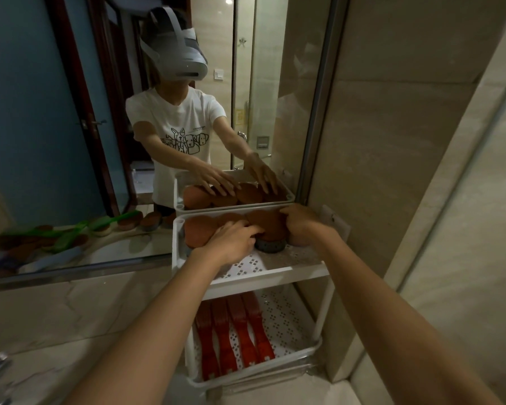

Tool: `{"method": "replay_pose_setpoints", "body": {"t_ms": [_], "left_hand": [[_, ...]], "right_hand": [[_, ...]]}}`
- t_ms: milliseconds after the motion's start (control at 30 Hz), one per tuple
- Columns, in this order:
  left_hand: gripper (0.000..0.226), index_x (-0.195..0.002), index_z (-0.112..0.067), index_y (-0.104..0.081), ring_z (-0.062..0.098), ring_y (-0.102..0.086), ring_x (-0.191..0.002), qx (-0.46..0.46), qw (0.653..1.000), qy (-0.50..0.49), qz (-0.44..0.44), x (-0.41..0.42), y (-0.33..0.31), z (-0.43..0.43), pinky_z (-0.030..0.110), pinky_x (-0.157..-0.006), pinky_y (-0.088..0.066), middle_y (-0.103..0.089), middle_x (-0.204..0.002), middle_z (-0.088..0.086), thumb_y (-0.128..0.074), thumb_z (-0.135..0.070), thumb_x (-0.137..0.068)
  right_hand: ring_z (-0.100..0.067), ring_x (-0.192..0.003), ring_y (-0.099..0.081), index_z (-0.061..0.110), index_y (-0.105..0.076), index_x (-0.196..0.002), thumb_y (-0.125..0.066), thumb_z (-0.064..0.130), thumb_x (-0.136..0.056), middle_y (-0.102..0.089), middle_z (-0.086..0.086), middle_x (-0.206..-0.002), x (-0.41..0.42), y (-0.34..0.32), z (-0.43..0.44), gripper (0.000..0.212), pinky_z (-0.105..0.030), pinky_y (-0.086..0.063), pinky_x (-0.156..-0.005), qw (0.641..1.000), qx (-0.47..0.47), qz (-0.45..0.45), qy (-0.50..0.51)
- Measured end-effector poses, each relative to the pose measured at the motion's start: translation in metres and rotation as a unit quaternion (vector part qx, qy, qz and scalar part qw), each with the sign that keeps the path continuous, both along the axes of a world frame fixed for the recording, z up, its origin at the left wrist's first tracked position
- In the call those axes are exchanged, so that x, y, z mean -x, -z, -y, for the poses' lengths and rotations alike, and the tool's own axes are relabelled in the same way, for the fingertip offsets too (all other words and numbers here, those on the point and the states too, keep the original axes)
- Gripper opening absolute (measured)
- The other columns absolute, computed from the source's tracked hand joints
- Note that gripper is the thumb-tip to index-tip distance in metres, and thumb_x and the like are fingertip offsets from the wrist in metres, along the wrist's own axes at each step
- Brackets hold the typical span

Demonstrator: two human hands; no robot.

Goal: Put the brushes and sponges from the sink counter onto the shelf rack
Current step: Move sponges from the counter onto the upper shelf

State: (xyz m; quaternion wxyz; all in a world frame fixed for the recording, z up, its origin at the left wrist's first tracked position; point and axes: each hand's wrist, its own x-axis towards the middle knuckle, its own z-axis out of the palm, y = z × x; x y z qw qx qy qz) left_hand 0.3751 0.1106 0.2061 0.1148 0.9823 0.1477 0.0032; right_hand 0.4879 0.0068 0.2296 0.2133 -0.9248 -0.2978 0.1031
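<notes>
Round brown sponges (199, 232) crowd the back of the white shelf rack's (275, 271) top tray, against the mirror (70, 141). One of them, with a grey dotted base (270, 244), sits between both hands. The left hand (231, 241) curls its fingers (250, 229) onto it from the near side; the right hand (301, 223) clasps its brown top from the right. Red brushes (234, 331) lie side by side in the lower tray. The marble worktop (70, 331) extends leftward.
</notes>
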Motion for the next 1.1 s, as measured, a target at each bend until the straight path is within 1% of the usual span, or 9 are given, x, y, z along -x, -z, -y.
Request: {"method": "replay_pose_setpoints", "body": {"t_ms": [67,133,233,333,433,600,800,967,1100], "left_hand": [[0.044,-0.144,-0.029,-0.033,0.034,-0.029,-0.137,-0.001,1.0,-0.001,0.001,0.001,0.0,0.0,0.04,-0.112,-0.027,-0.029,-0.153,0.009,-0.032,-0.023,-0.1],[0.045,-0.144,-0.028,-0.033,0.034,-0.03,-0.137,0.0,1.0,-0.004,0.004,0.0,0.0,0.001,0.04,-0.112,-0.027,-0.029,-0.153,0.01,-0.031,-0.022,-0.1],[0.045,-0.145,-0.027,-0.033,0.034,-0.031,-0.137,-0.007,1.0,-0.007,0.004,-0.001,0.0,0.003,0.04,-0.113,-0.027,-0.03,-0.153,0.011,-0.031,-0.021,-0.1],[0.044,-0.143,-0.028,-0.035,0.029,-0.027,-0.141,0.011,1.0,-0.018,0.001,-0.002,0.0,0.003,0.045,-0.117,-0.016,-0.03,-0.154,0.008,-0.033,-0.022,-0.1],[0.04,-0.138,-0.024,-0.045,0.024,-0.033,-0.139,0.059,0.993,-0.06,0.087,0.002,-0.008,0.006,0.048,-0.119,-0.01,-0.043,-0.147,0.006,-0.037,-0.02,-0.099],[0.035,-0.13,-0.015,-0.053,0.023,-0.05,-0.122,0.137,0.939,-0.132,0.287,0.044,-0.032,0.021,0.035,-0.101,-0.04,-0.054,-0.132,0.009,-0.04,-0.014,-0.097],[0.026,-0.113,-0.011,-0.064,0.024,-0.063,-0.101,0.187,0.876,-0.255,0.364,0.142,-0.004,0.046,0.029,-0.083,-0.045,-0.068,-0.111,0.011,-0.046,-0.014,-0.094],[0.022,-0.105,-0.006,-0.066,0.033,-0.067,-0.091,0.254,0.839,-0.362,0.318,0.222,0.076,0.067,0.042,-0.088,-0.053,-0.07,-0.102,0.019,-0.049,-0.008,-0.091],[0.026,-0.11,-0.004,-0.064,0.033,-0.063,-0.105,0.266,0.849,-0.427,0.165,0.262,0.141,0.088,0.035,-0.093,-0.048,-0.066,-0.112,0.018,-0.047,-0.009,-0.092]], "right_hand": [[-0.014,-0.074,-0.049,0.031,-0.04,-0.067,-0.044,0.008,-0.092,-0.05,-0.002,-0.092,-0.004,-0.001,0.0,0.034,-0.026,-0.047,-0.072,1.0,-0.024,-0.002,0.01],[-0.018,-0.073,-0.055,0.017,-0.054,-0.077,-0.049,0.012,-0.09,-0.056,-0.004,-0.086,0.0,-0.005,0.007,0.015,-0.021,-0.046,-0.059,1.0,0.017,0.005,0.025],[-0.029,-0.109,-0.059,0.01,-0.063,-0.112,-0.053,0.014,-0.089,-0.061,-0.011,-0.118,0.003,-0.005,0.011,0.025,-0.032,-0.047,-0.084,0.993,0.098,0.065,-0.024],[-0.029,-0.114,-0.056,0.007,-0.059,-0.118,-0.045,0.013,-0.094,-0.058,-0.014,-0.128,0.01,0.0,0.013,0.028,-0.033,-0.045,-0.089,0.992,0.091,0.079,-0.03],[-0.032,-0.118,-0.054,0.006,-0.057,-0.121,-0.044,0.006,-0.093,-0.056,-0.016,-0.13,0.023,-0.002,0.017,0.032,-0.037,-0.044,-0.098,0.994,0.031,0.101,-0.034],[-0.031,-0.121,-0.05,0.005,-0.056,-0.126,-0.043,-0.004,-0.09,-0.05,-0.017,-0.132,0.075,-0.004,0.032,0.04,-0.036,-0.043,-0.1,0.968,-0.205,0.141,-0.02],[-0.022,-0.109,-0.059,0.005,-0.062,-0.118,-0.054,0.001,-0.086,-0.062,-0.012,-0.118,0.163,0.027,0.049,0.032,-0.025,-0.046,-0.094,0.936,-0.329,0.065,-0.107],[-0.023,-0.1,-0.065,0.007,-0.063,-0.117,-0.058,0.0,-0.082,-0.067,-0.012,-0.114,0.229,0.101,0.065,0.036,-0.029,-0.05,-0.093,0.95,-0.242,-0.071,-0.182],[-0.025,-0.113,-0.057,0.012,-0.053,-0.129,-0.059,0.008,-0.086,-0.058,-0.012,-0.126,0.26,0.17,0.088,0.044,-0.029,-0.044,-0.094,0.965,-0.044,-0.146,-0.214]]}}
